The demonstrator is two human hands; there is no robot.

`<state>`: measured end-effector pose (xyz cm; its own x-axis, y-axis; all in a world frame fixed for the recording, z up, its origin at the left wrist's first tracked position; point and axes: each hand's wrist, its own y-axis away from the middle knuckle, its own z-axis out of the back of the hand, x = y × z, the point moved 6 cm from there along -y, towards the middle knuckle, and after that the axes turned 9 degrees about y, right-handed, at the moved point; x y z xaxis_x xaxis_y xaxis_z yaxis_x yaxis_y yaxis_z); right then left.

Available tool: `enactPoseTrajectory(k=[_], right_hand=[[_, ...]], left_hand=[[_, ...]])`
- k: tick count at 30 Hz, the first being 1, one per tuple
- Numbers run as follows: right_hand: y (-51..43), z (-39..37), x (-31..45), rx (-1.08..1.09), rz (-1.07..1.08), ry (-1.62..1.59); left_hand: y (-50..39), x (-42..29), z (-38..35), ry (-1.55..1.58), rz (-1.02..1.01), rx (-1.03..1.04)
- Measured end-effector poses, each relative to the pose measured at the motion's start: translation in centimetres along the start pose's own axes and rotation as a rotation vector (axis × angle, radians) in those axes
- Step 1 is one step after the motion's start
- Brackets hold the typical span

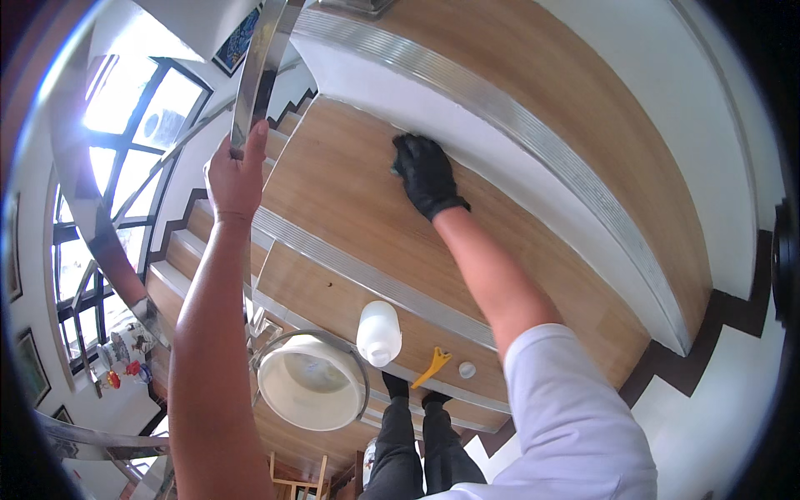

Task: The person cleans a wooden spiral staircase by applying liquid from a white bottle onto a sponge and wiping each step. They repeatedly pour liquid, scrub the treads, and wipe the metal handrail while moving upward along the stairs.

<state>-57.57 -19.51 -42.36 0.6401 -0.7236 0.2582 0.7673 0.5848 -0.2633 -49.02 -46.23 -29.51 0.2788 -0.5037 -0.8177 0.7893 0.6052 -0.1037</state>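
My bare left hand (236, 172) is closed around a shiny metal stair post (269, 56) at the upper left. My right hand (428, 172) wears a black glove and rests on a wood-look stair tread (350, 187), close to the white riser (450, 119). Under its fingers a sliver of a greenish pad or cloth (396, 167) shows; the rest is hidden. On the step below stand a white plastic bottle (379, 334) and a cream bucket (269, 400). A yellow plastic scraper-like tool (432, 367) and a small white cap (467, 370) lie beside the bottle.
Ribbed metal nosing strips (375, 281) edge the treads. My feet (397, 384) are on lower steps, close to the bucket. A curved metal handrail (106, 244) and large windows (137, 137) are at left. The wall with dark stepped skirting (687, 350) bounds the right.
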Motion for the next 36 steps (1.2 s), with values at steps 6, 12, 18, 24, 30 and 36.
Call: enactPoseTrajectory(k=[6, 12, 18, 24, 30, 36], right_hand=[[9.8, 5.5, -4.8, 0.037, -0.03, 0.181], [1.8, -0.5, -0.3, -0.059, -0.017, -0.058], [-7.1, -5.0, 5.5, 0.048, 0.088, -0.197], [-0.2, -7.1, 11.8, 0.107, 0.507, -0.21], [-7.2, -5.1, 9.3, 0.042, 0.321, 0.078], [-5.7, -7.9, 14.8, -0.004, 0.389, -0.197]], left_hand=[[0.1, 0.0, 0.7, -0.057, -0.063, -0.05], [0.4, -0.6, 0.5, 0.012, -0.054, -0.035], [0.4, -1.0, 0.2, 0.033, -0.04, 0.011], [0.2, -0.5, 0.4, 0.001, -0.083, -0.032], [0.4, -1.3, 0.0, 0.053, -0.102, -0.016], [0.5, -0.9, 0.0, 0.037, -0.042, -0.004]])
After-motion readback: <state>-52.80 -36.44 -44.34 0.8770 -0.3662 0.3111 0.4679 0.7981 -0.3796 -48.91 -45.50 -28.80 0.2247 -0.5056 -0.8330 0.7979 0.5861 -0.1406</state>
